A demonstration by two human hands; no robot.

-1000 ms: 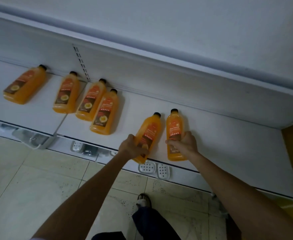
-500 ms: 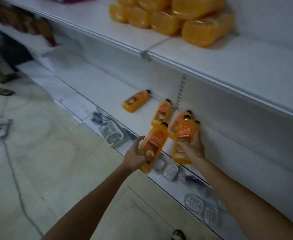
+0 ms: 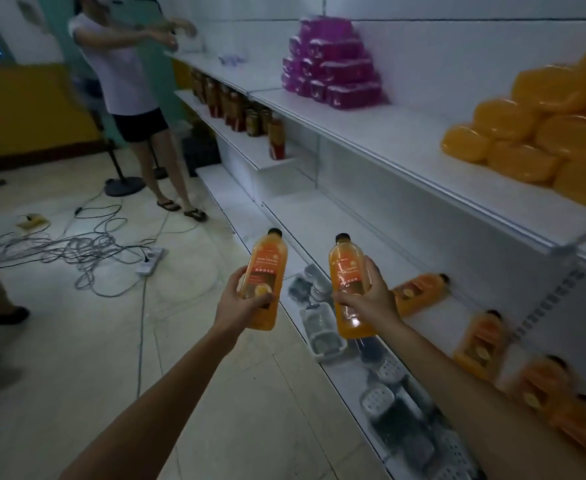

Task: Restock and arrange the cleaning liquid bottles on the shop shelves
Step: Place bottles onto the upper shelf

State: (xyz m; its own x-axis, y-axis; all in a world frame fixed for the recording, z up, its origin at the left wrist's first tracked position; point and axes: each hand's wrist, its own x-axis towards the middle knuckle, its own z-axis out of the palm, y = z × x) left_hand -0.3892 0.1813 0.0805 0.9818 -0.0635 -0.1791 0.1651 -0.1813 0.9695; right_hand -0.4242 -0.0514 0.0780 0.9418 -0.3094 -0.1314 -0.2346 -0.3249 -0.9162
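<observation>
Both held bottles have come up and away from the shelf row since half a second ago and stand upright in front of the body; the view has swung down the aisle.

Left hand [image 3: 241, 299] grips the left bottle [image 3: 265, 268] low on its body, fingers curled round the label, over the floor tiles [image 3: 77, 341]. Right hand [image 3: 371, 299] grips the right bottle [image 3: 348, 271] around its middle, over the edge of the low shelf [image 3: 319, 216]. The two bottles are apart, caps up.

Bottles: clear plastic, flat-shouldered, orange liquid, short black caps, orange-and-brown labels.

Low shelf: white, smooth, matt. Four more of the same bottles lie or lean along its back wall: nearest one [image 3: 419, 294] on its side, next [image 3: 480, 341] tilted, last two [image 3: 540, 386] too blurred to tell.

Bottom ledge below: pale perforated trays [image 3: 322, 330], rectangular with rounded corners.

Upper shelf [image 3: 405, 140]: white, with a stack of glossy orange packs [image 3: 544, 133], rounded and bulging, and a pyramid of purple packs [image 3: 333, 71]. Further down the aisle, dark jars [image 3: 236, 109] in a row.

Room: pale glossy tiles, tangled grey cables [image 3: 87, 251], a white power strip [image 3: 151, 261], a round stand base [image 3: 125, 185]. Another person [image 3: 128, 81] in a pale top and dark shorts reaches toward the far shelving.
</observation>
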